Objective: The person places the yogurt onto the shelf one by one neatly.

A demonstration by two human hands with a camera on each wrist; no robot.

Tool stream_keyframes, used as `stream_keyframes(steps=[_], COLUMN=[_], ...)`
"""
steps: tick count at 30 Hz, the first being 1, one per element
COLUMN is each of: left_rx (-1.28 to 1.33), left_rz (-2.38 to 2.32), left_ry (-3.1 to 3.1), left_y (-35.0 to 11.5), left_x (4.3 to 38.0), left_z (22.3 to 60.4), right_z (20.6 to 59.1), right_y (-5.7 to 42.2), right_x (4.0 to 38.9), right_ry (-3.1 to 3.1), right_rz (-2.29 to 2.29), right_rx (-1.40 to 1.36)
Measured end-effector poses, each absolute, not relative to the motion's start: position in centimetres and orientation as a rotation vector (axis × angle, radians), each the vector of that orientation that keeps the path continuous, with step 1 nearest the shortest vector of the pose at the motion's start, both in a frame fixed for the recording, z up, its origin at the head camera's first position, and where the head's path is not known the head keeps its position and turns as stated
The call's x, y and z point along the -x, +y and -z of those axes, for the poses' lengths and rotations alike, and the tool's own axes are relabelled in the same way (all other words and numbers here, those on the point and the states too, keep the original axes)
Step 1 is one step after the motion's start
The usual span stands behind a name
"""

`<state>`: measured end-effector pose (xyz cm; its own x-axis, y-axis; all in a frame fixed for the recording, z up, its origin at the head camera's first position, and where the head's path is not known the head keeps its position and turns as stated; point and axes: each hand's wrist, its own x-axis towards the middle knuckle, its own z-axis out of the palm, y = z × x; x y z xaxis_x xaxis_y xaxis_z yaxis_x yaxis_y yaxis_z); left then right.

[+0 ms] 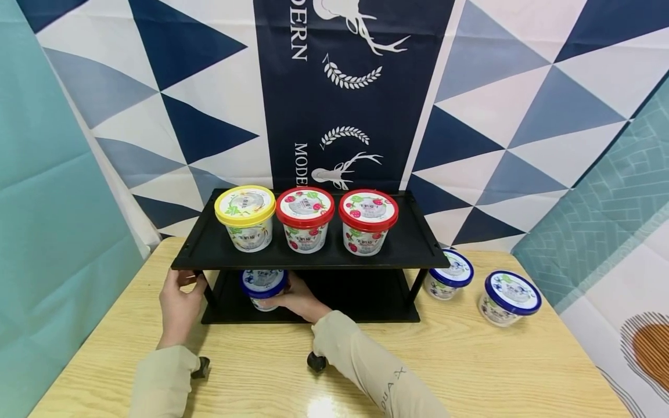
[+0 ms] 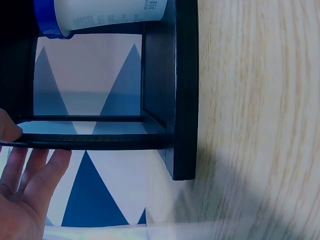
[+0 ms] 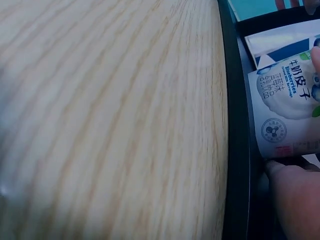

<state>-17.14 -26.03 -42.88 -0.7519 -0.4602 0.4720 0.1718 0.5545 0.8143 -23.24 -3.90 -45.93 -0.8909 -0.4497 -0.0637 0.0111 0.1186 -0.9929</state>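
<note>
A black two-tier rack (image 1: 413, 235) stands on the wooden table. On the left of its lower tier, my right hand (image 1: 301, 299) holds a tub with a blue lid (image 1: 263, 283), fingers on its right side. The right wrist view shows "Blueberries" on the tub's label (image 3: 282, 95); much of that hand lies outside the frame. My left hand (image 1: 180, 305) is at the rack's left front leg (image 1: 208, 292), just under the upper tier. In the left wrist view its thumb and fingers pinch that leg (image 2: 95, 142) from opposite sides.
On the upper tier stand a yellow-lidded tub (image 1: 251, 235) and two red-lidded tubs (image 1: 305, 235). Two more blue-lidded tubs (image 1: 509, 296) stand on the table (image 1: 470, 371) right of the rack. A patterned cloth (image 1: 209, 87) hangs behind.
</note>
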Motion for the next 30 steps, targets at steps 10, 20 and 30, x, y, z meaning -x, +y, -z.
stream_keyframes(steps=[10,20,30], left_rx=[-0.259,-0.283,-0.255], left_rz=[1.185,1.198,1.196], left_ry=[-2.126,-2.111,-2.096], left_y=[-26.0,-26.0,-25.8], left_x=[17.1,17.1,17.0], left_z=[42.7,42.9,42.8], right_z=[45.6,45.0,44.4], right_y=[-1.8,0.8,3.5], right_x=[23.3,22.9,22.8], right_ry=[2.107,2.176,2.15], right_rz=[1.832,1.817,1.837], right_rx=[0.442,0.343,0.349])
